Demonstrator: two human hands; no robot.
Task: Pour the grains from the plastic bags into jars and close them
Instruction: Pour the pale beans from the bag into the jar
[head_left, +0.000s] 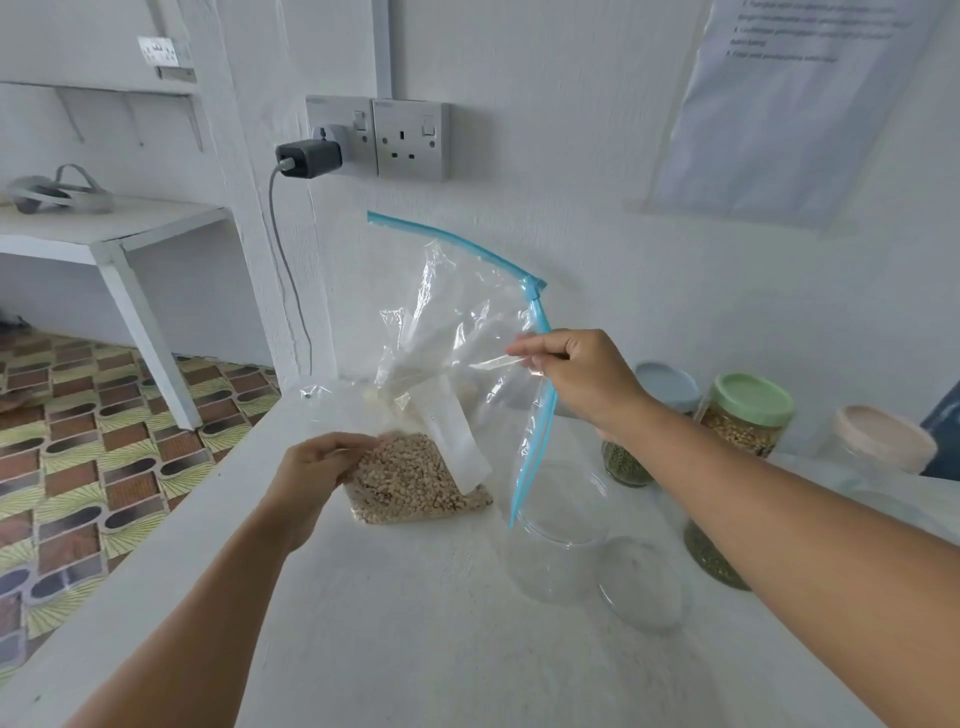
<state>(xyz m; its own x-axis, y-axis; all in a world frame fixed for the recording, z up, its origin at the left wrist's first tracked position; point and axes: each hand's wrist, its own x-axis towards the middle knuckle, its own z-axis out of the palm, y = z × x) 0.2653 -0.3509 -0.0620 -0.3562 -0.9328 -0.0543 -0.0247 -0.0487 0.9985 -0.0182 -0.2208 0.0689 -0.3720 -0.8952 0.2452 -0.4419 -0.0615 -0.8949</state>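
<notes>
Several jars already stand filled and capped at the right of the white worktop (415, 649): a glass jar with a green lid (748, 415) holding pale grain, a blue-lidded jar (667, 387) behind the right arm, and a pink-lidded jar (883, 439) farther right. One clear, empty, lidless jar (561, 540) waits just right of the bag, with what looks like its clear round lid (644, 584) lying beside it. So the job seems well along, yet this bag's pour and the closing of that jar are still to do.

That clear zip-top plastic bag with a blue seal strip (447, 332) stands on the worktop, its beige grains (410, 483) settled at the bottom. Its mouth appears open, the blue strip hanging down toward the empty jar.

As for the grip, the left hand (317, 473) has its fingers curled on the bag's lower left edge, steadying it beside the grains. The right hand (576, 376) pinches the upper film near the blue strip, fingers drawn together, holding the top up.
</notes>
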